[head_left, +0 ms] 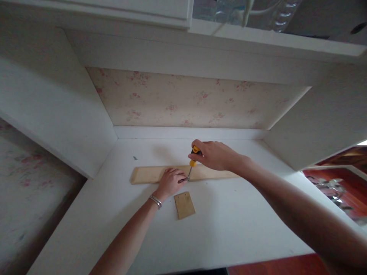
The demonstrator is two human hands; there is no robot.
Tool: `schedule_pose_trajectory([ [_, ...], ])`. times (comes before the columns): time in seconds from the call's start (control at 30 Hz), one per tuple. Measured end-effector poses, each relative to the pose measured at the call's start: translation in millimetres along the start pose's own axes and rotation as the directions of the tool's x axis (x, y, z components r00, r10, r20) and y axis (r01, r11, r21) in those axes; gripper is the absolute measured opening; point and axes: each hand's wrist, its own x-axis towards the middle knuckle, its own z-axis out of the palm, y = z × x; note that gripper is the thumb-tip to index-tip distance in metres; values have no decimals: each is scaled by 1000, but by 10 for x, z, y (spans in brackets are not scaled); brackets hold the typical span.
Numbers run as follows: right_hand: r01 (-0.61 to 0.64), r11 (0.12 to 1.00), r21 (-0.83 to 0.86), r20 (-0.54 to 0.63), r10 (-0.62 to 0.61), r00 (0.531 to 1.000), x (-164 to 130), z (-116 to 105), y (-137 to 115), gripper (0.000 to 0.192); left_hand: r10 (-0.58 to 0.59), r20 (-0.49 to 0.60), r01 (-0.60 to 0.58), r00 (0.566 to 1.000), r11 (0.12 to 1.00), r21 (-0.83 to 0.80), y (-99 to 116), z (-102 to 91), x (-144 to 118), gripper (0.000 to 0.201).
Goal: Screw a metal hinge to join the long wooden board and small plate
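Observation:
My right hand (216,154) is wrapped around the yellow-and-black handle of a screwdriver (192,162). Its shaft slants down to a small metal piece (183,180) at the near edge of a long, light wooden board (147,175). My left hand (170,181), a silver bracelet on its wrist, rests on that board with its fingertips pinching the metal piece. What kind of piece it is stays too small to make out. Just nearer to me, a small square of wood (185,206) with tiny holes along its far edge lies flat.
The white worktop (235,221) is bounded by a left side panel (60,103), a right side panel (309,114) and flowered wallpaper (183,99) behind. Overhead hangs a white cabinet (114,9). A small dark scrap (135,157) lies beyond the board's left end.

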Motion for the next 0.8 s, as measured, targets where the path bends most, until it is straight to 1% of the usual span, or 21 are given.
schedule_pose_trajectory([
  [0.07,-6,998,-62,33,8,999,104,-44,-8,49,-2,7,2,1000,1000,3,-3,4,-4,13],
  [0.1,-2,998,-63,62,6,998,157,-64,-6,51,0,11,0,1000,1000,4,-5,4,-7,14],
  [0.2,43,999,11,191,-44,981,298,-130,5,48,25,28,-25,999,1000,17,-5,-10,-24,16],
  [0.27,48,999,-4,242,-46,969,369,-181,-4,47,48,44,-50,998,998,33,-1,-25,-42,20],
  [0.37,5,990,-143,230,28,973,435,-245,-39,53,68,60,-71,996,996,54,16,-41,-74,26],
  [0.4,-5,986,-165,221,42,974,448,-259,-50,56,71,61,-75,996,995,58,24,-45,-84,27],
  [0.47,10,990,-138,230,23,973,464,-281,-65,55,76,59,-80,995,995,66,42,-51,-98,28],
  [0.57,51,998,-32,321,-38,946,473,-315,-83,47,81,55,-85,995,994,69,66,-60,-108,29],
  [0.63,32,998,-46,351,-14,936,474,-341,-100,42,81,55,-85,995,994,63,75,-65,-111,29],
  [0.7,-7,996,-84,337,35,941,473,-361,-114,48,79,55,-82,995,995,57,76,-67,-112,29],
  [0.73,-18,997,-75,340,43,939,474,-367,-117,51,78,56,-81,995,995,54,74,-67,-113,29],
  [0.8,-13,1000,9,383,8,924,481,-368,-111,51,72,57,-75,996,996,51,67,-60,-116,29],
])
